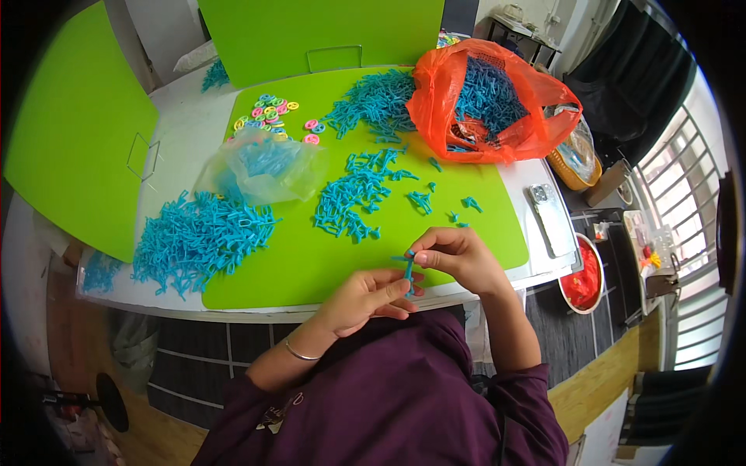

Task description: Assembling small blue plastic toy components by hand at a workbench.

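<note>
Close to the table's front edge, my left hand pinches the lower part of a small blue plastic piece, thin and branched. On its upper end, the thumb and forefinger of my right hand are closed. Whether this is one piece or two joined ones is too small to tell. Just beyond my right hand lie a few loose blue pieces. A loose spread of similar blue pieces covers the middle of the green board. To the left, a bigger heap of blue pieces sits beside the board.
An open red plastic bag of darker blue pieces stands at the back right, beside another blue pile. Colourful rings and a clear bag lie back left. A phone rests near the right edge. Green panels stand behind.
</note>
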`<state>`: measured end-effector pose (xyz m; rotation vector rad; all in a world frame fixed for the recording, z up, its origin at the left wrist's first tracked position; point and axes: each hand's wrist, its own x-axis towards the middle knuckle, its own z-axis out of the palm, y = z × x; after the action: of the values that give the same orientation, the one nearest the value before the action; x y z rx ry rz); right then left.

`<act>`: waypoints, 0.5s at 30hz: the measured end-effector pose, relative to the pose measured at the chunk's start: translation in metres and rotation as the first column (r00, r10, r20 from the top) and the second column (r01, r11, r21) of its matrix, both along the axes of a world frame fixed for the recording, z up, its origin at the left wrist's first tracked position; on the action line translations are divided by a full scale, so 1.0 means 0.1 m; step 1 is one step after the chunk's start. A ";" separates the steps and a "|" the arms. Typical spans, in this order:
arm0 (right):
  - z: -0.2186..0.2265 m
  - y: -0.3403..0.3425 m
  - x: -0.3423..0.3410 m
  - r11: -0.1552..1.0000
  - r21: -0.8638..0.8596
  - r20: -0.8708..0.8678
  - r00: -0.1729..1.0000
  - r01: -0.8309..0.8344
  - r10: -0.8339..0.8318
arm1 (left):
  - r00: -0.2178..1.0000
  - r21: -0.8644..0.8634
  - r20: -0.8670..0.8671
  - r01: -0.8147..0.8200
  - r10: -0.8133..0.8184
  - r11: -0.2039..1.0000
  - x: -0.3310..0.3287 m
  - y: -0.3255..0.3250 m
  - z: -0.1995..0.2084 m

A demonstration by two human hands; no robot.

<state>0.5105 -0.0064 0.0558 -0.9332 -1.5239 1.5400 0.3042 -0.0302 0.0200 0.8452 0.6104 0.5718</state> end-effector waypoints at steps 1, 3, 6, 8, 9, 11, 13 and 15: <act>-0.01 -0.01 -0.02 0.998 -0.060 -0.041 0.999 -0.002 0.000 | 0.999 -0.008 0.026 -0.045 0.045 0.999 0.01 -0.01 -0.06; -0.03 0.01 -0.01 0.993 -0.118 -0.080 0.997 -0.001 -0.009 | 0.995 -0.015 0.054 -0.084 0.084 0.996 0.01 0.02 -0.11; 0.02 0.11 0.11 0.806 0.484 0.359 0.762 0.341 -0.538 | 0.980 -0.094 0.156 -0.114 0.128 0.989 -0.07 0.06 -0.14; -0.05 0.21 0.28 0.622 0.712 0.444 0.476 0.328 -0.759 | 0.934 -0.196 0.310 -0.122 0.179 0.973 -0.11 0.09 -0.14; -0.11 0.26 0.34 0.540 0.815 0.469 0.307 0.213 -0.828 | 0.933 -0.194 0.313 -0.123 0.180 0.973 -0.11 0.09 -0.13; -0.22 0.26 0.35 0.544 0.823 0.485 0.297 0.163 -0.822 | 0.924 -0.244 0.274 -0.203 0.268 0.948 -0.10 0.08 -0.08; -0.25 0.25 0.34 0.550 0.827 0.503 0.287 0.115 -0.816 | 0.917 -0.258 0.253 -0.243 0.308 0.935 -0.06 0.10 -0.04; -0.25 0.26 0.29 0.602 0.796 0.561 0.294 0.065 -0.774 | 0.909 -0.268 0.230 -0.284 0.348 0.920 -0.05 0.12 -0.04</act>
<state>0.5399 0.0198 0.0305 -1.6799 -1.9820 -0.1723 0.2988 -0.0183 0.0157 0.4366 0.5500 0.8819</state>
